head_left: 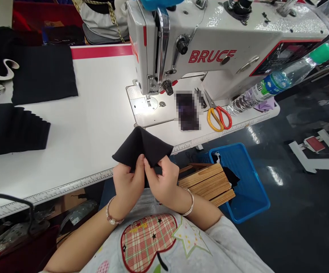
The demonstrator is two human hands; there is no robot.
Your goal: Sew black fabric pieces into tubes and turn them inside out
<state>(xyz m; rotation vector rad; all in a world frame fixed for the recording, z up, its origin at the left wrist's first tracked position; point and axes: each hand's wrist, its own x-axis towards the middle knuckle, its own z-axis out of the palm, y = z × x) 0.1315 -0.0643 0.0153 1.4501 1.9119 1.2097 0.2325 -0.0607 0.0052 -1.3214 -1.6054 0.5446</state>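
A folded piece of black fabric [141, 146] is held up at the table's front edge, its top coming to a peak. My left hand [128, 182] pinches it from the left, and my right hand [162, 182] pinches it from the right. Both thumbs meet at the middle of the cloth. Behind the fabric stands a white sewing machine [209, 34], its lit needle area [148, 102] just beyond the peak. More black fabric lies at the left, as a stack [13, 129] and a flat piece [45, 74].
Scissors [219, 118] and a blurred dark object [187, 112] lie right of the needle plate. A bottle [275, 83] leans by the machine. Below the table's ruled edge [90, 178] are a wooden slatted surface [206, 184] and a blue bin [249, 189].
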